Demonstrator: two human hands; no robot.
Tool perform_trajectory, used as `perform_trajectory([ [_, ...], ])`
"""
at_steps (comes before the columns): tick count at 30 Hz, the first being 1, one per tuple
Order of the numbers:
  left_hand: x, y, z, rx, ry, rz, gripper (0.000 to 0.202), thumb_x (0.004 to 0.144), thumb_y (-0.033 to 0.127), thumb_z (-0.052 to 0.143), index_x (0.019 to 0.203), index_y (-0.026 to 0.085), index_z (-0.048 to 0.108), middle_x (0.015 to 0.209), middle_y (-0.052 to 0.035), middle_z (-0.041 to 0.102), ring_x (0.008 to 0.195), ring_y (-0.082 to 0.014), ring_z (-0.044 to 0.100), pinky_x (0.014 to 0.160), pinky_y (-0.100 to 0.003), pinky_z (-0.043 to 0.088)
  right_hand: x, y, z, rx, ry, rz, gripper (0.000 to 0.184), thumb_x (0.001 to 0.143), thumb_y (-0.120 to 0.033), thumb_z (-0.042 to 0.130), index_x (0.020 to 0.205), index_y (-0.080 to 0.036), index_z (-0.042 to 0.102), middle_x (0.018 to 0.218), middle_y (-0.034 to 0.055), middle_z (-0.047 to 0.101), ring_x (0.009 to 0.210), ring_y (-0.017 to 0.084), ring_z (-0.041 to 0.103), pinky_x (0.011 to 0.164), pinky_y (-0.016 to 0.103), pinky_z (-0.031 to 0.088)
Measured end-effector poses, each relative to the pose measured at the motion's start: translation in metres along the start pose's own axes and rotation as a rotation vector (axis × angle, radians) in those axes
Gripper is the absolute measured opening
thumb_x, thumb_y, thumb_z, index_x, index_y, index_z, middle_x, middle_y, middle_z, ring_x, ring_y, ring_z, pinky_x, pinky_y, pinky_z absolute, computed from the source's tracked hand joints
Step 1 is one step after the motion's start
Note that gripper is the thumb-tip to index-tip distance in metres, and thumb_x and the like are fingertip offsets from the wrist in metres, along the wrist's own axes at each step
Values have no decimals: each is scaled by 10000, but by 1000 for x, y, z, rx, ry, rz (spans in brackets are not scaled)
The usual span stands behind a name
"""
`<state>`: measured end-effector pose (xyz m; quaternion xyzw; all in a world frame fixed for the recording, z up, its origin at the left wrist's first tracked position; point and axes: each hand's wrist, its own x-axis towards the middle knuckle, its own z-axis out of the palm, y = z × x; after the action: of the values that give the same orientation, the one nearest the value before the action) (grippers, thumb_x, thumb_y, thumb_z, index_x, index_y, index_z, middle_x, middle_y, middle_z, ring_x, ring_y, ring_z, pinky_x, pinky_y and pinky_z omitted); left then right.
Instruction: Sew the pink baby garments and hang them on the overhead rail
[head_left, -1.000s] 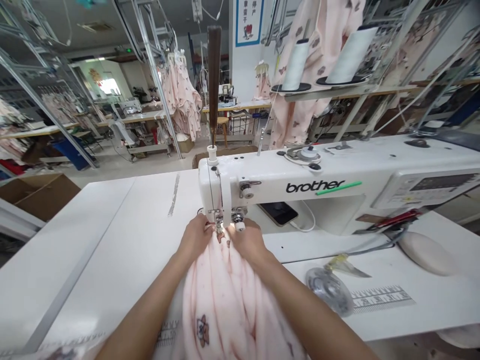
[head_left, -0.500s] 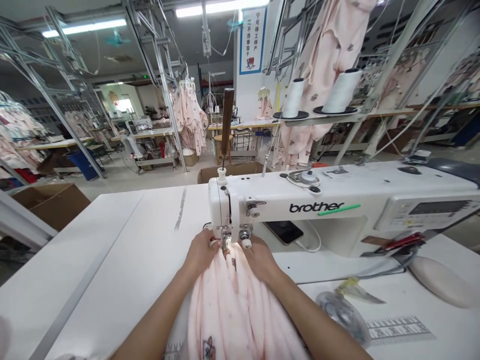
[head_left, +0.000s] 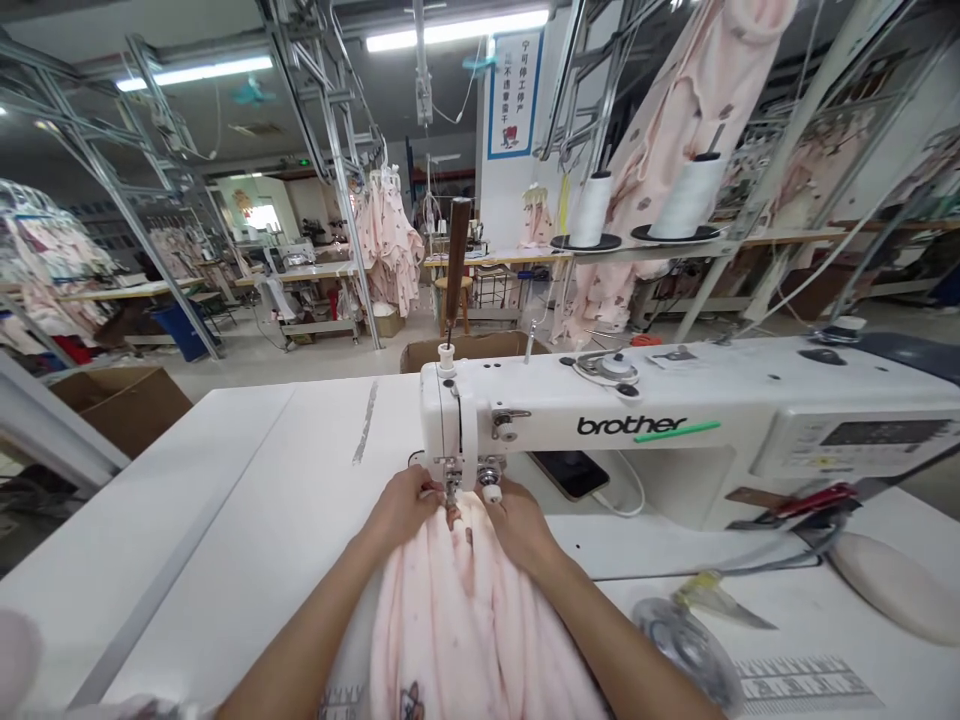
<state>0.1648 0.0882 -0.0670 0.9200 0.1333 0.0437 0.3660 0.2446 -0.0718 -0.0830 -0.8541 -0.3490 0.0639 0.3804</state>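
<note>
A pale pink printed fabric point(head_left: 480, 620) lies gathered in long folds under the needle area of a white sewing machine point(head_left: 525, 410). My left hand point(head_left: 405, 508) is at the left of the presser foot point(head_left: 451, 490), its fingers pinched on the fabric's edge. On the right side of the foot, my right hand point(head_left: 517, 515) holds the fabric down; its fingertips are partly hidden behind the machine's white knob point(head_left: 491, 492). The machine's lamp lights the cloth between both hands. Toward me the fabric runs down between my forearms and out of view.
A phone point(head_left: 570, 473) with a white cable lies under the machine arm. Yellow-handled snips point(head_left: 720, 600), a clear round container point(head_left: 686, 650) and a printed ruler strip point(head_left: 806, 685) are at right. Thread cones point(head_left: 591, 210) stand behind; a cardboard box point(head_left: 120, 405) is at left.
The camera view has shifted slightly, so the background sits lower and further right. Both hands stay beside the presser foot on the fabric, with hardly any movement.
</note>
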Motion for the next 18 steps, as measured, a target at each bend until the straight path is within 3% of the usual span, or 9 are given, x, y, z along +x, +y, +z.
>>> perform_trajectory([
  [4, -2, 0, 1, -19, -41, 15, 238, 729, 175, 405, 784, 154, 635, 759, -32, 655, 729, -179, 586, 663, -255, 420, -1, 2, 0, 13, -6, -34, 451, 893, -405, 196, 804, -169, 570, 823, 96, 641, 789, 232, 572, 687, 297, 387],
  [7, -7, 3, 0, -19, -38, 33, 254, 720, 165, 390, 769, 152, 639, 723, -27, 654, 704, -177, 581, 649, -254, 422, -3, -1, -1, 22, -21, -68, 415, 876, -458, 278, 777, -192, 580, 796, 66, 646, 769, 219, 584, 679, 287, 399],
  [13, -12, 13, -3, 17, 57, 31, 297, 629, 128, 463, 864, 173, 639, 803, -6, 663, 760, -178, 573, 659, -241, 419, 0, -6, 0, -43, -21, -144, 249, 787, -280, 378, 626, -223, 560, 670, 58, 629, 680, 235, 589, 649, 321, 412],
  [18, -29, 20, -4, 46, 79, -32, 242, 617, 172, 531, 820, 177, 663, 798, -14, 659, 749, -184, 565, 637, -245, 404, -2, -15, -3, -51, -78, -200, 225, 720, -309, 451, 525, -217, 516, 541, 28, 574, 610, 226, 584, 581, 309, 437],
])
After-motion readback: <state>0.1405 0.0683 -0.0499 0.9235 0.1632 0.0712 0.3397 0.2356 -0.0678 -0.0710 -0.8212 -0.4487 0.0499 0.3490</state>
